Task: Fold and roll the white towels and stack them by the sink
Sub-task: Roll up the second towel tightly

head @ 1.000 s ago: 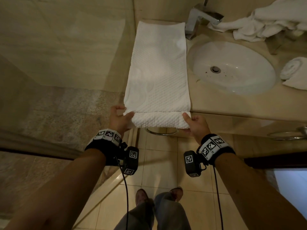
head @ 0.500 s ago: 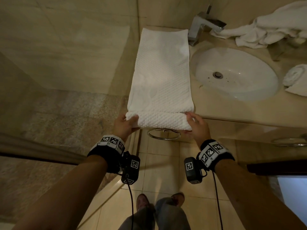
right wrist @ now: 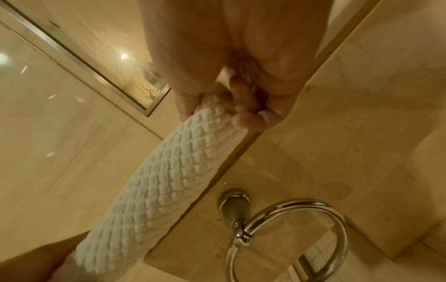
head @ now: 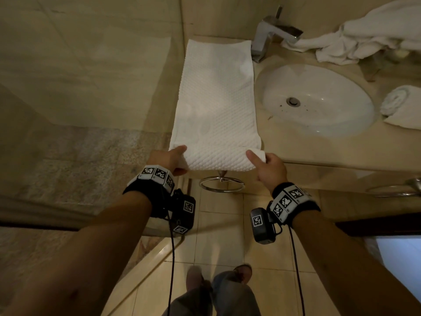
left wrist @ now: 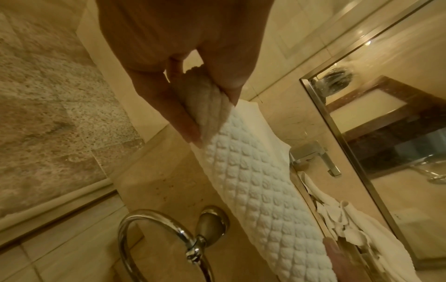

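Note:
A white waffle-textured towel [head: 216,99] lies folded into a long strip on the counter, left of the sink [head: 316,99]. Its near end is rolled into a thick tube [head: 218,159] at the counter's front edge. My left hand [head: 173,159] pinches the tube's left end [left wrist: 207,106] between thumb and fingers. My right hand [head: 262,160] grips the right end [right wrist: 212,114], thumb on top and fingers curled beneath. A finished rolled towel [head: 403,106] rests right of the sink. Crumpled white towels [head: 369,42] are heaped at the back right, behind the basin.
A chrome faucet [head: 273,35] stands behind the sink. A chrome towel ring [head: 222,184] hangs from the counter's front face just below the roll, and a second one [head: 396,190] is further right. A beige tiled wall closes the left side; tiled floor lies below.
The rolled end has grown thicker and moved a little up the strip, away from me. Both hands stayed on its ends and turned with it.

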